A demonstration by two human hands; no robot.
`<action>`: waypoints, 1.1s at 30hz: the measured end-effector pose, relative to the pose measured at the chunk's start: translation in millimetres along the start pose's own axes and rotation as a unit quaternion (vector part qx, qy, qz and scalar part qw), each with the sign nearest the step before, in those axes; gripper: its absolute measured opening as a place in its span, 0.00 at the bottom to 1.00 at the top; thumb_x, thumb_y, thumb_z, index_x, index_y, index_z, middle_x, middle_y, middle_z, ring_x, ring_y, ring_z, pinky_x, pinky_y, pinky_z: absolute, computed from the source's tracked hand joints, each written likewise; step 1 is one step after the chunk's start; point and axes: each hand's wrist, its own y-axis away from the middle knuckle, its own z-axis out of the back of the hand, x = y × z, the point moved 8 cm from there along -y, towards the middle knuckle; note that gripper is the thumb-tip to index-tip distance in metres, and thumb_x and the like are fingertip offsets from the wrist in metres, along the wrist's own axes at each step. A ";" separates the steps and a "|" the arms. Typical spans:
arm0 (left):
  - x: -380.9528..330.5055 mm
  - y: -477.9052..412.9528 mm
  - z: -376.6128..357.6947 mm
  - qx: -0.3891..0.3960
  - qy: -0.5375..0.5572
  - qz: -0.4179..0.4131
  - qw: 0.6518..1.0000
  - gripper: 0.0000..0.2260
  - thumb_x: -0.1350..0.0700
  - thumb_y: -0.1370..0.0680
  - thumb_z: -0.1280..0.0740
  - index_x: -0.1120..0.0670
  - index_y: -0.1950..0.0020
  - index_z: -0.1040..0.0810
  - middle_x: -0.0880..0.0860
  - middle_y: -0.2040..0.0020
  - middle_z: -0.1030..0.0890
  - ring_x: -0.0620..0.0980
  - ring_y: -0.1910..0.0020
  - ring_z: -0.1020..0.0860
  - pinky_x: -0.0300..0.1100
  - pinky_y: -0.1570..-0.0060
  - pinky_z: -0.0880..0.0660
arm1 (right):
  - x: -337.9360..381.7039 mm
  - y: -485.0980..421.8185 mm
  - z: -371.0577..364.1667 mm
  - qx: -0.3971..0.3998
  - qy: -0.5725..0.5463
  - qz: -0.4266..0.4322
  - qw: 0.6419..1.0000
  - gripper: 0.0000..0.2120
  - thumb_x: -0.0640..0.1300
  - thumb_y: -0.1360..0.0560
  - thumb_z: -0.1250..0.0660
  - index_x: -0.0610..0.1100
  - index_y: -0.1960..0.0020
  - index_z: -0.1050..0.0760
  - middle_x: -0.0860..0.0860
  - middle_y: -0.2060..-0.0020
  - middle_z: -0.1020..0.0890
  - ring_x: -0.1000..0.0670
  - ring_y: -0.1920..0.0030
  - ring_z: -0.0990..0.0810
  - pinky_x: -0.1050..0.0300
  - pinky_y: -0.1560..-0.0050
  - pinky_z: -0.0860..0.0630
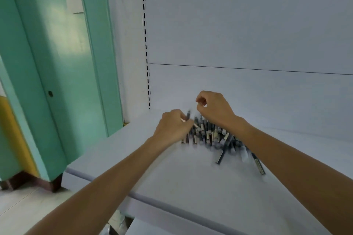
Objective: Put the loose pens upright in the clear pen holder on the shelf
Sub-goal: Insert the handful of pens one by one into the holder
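- Left grip pinches one pen; keep it upright.
- Right grip, just beside, is curled; whether it holds anything, I cannot tell.
- Loose pens lie below both.

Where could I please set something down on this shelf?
The shelf is bare in front of the pen pile and right of it along the back panel. Crowded mid-shelf, around the left hand and right hand.

place: looks like a shop or stockroom | fixture: white display shelf with plain back panel far, slotted upright at its left edge | stock: heap of matching pens | surroundings: green door left, pale floor near left
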 end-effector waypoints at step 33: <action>74.8 -4.0 22.1 0.157 -0.277 -0.043 0.947 0.07 0.55 0.20 0.45 0.58 0.46 0.35 0.55 0.51 0.27 0.53 0.54 0.27 0.42 0.59 0.35 | 12.7 -12.2 -59.8 0.081 0.047 -0.190 0.977 0.12 0.43 0.26 0.36 0.36 0.64 0.29 0.39 0.64 0.23 0.46 0.64 0.27 0.58 0.65 0.31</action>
